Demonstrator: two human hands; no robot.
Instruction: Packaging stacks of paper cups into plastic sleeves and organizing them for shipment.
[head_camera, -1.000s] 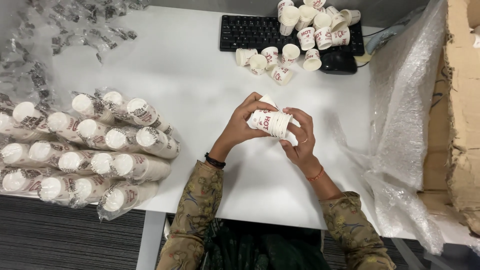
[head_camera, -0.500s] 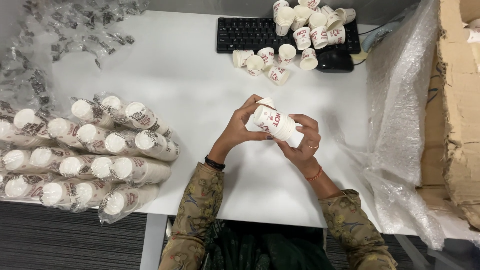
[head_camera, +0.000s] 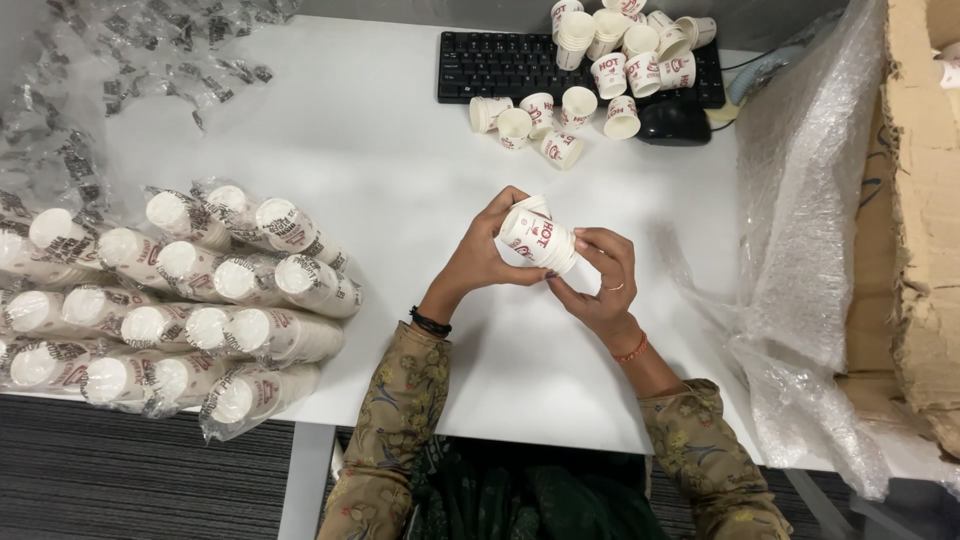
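Both hands hold a short stack of white paper cups with red print (head_camera: 538, 236) above the white table (head_camera: 400, 150). My left hand (head_camera: 483, 255) grips the stack's closed end from the left. My right hand (head_camera: 597, 283) pinches the rim end from the right and below. The stack lies tilted, its mouth pointing down to the right. Patterned sleeves cover both forearms; a black band is on the left wrist and an orange one on the right.
Sleeves of stacked cups in clear wrap (head_camera: 190, 290) lie piled at the left. Loose cups (head_camera: 590, 70) crowd a black keyboard (head_camera: 510, 65) and mouse (head_camera: 674, 122) at the back. Empty wrappers (head_camera: 130, 60) lie far left; bubble wrap (head_camera: 810, 230) and a cardboard box (head_camera: 925, 220) are right.
The cup stack has been turned slightly in the hands and sits a little lower and more to the right; both hands stayed on it.
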